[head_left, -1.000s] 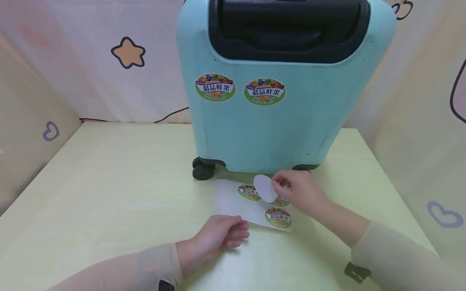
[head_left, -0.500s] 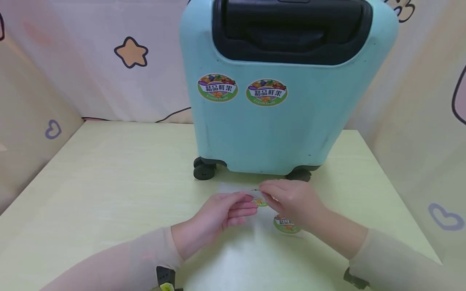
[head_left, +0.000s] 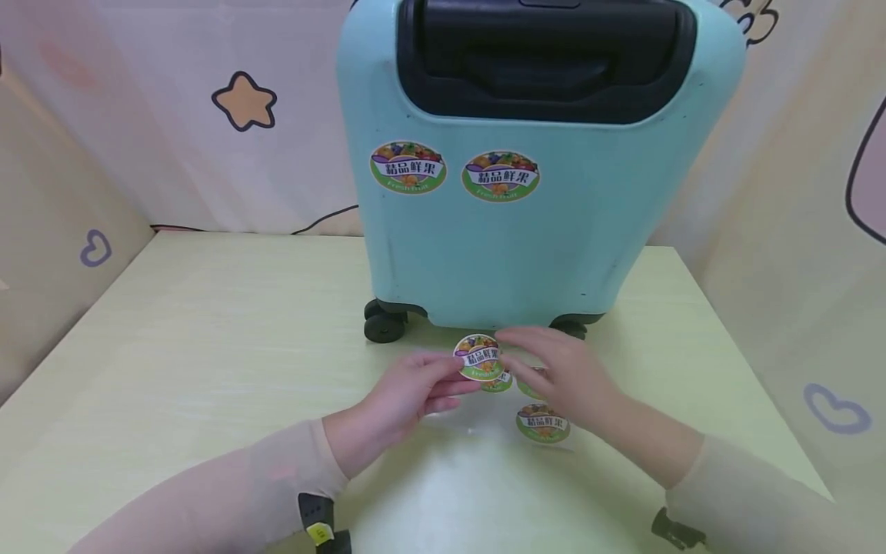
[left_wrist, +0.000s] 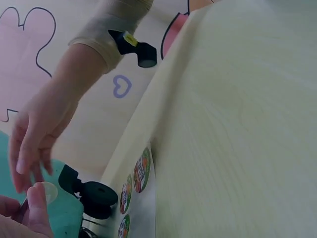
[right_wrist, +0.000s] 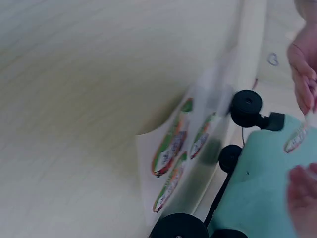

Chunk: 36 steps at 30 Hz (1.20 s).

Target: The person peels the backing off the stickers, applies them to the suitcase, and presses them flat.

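Note:
My left hand [head_left: 408, 392] pinches an oval fresh-fruit sticker [head_left: 479, 357] between thumb and fingers, its printed face turned up toward me. Close to the sticker's right edge, my right hand [head_left: 567, 373] has its fingers spread and extended, holding nothing. Below both hands a white sticker sheet [head_left: 477, 423] lies on the table with several matching stickers left on it, partly covered by the hands. In the left wrist view, the right hand [left_wrist: 42, 126] appears with loose fingers above the pinched sticker. Two such stickers, a left one [head_left: 408, 168] and a right one [head_left: 501, 177], are stuck on the suitcase.
A light blue suitcase [head_left: 588, 231] stands upright behind the sheet, with a black handle recess [head_left: 540, 85] and black wheels [head_left: 384, 326]. The pale table [head_left: 242, 331] extends to both sides, bounded by fabric walls with cartoon prints. A thin dark cable [head_left: 325, 220] runs behind.
The sticker was in the right hand, white back showing. The left hand has come up from the sheet and now holds it, printed face up; the right fingers have let go.

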Motion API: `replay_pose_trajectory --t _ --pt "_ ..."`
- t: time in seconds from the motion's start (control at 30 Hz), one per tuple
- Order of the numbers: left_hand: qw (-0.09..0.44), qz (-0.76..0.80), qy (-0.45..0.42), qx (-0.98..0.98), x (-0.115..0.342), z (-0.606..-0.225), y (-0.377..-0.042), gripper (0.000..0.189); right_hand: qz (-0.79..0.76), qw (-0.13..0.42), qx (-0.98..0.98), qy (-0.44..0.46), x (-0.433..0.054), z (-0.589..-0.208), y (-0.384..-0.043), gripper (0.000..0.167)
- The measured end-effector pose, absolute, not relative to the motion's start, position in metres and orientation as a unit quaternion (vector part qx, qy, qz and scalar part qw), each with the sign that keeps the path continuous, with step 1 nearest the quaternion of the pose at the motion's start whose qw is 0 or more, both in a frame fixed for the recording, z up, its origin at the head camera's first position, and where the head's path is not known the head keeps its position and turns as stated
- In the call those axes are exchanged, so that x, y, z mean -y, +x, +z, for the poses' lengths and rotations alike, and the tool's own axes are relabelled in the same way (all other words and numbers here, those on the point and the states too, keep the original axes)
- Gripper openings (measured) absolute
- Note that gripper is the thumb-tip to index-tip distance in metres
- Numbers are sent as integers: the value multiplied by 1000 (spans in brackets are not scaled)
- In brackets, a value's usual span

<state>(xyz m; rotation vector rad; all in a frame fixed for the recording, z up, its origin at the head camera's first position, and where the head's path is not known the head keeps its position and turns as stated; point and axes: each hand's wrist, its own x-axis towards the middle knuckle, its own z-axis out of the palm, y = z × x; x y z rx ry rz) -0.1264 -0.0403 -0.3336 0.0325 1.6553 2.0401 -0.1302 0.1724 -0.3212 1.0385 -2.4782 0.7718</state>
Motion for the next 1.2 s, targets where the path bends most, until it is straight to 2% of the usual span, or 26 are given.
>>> replay_pose_trajectory --t 0.1,0.17,0.23,0.33,0.6,0.67,0.73,0.9,1.1,1.2 --pt "249 727 34 -639 41 -333 -128 30 357 18 904 233 -178 -316 -132 37" --pt "241 705 62 -664 42 -332 -129 30 401 -53 897 181 -181 -315 -135 35" --pt "228 685 88 -687 42 -331 -131 29 433 -81 883 161 -184 -314 -137 29" --pt "208 662 115 -711 43 -328 -134 28 461 -81 870 152 -188 -311 -139 21" --pt "188 649 137 -724 44 -317 -138 27 456 -40 874 159 -192 -298 -136 18" --pt "185 639 154 -731 44 -313 -139 27 441 -13 882 169 -193 -293 -135 15" --pt "165 625 181 -741 45 -306 -140 28 410 41 892 184 -197 -286 -134 11" --pt "59 599 226 -766 48 -286 -143 29 372 196 890 178 -216 -265 -137 8" --pt "-48 565 282 -774 43 -260 -145 26 395 249 869 161 -234 -246 -143 10" --pt "-161 468 345 -798 39 -250 -149 25 400 278 857 168 -237 -238 -145 10"
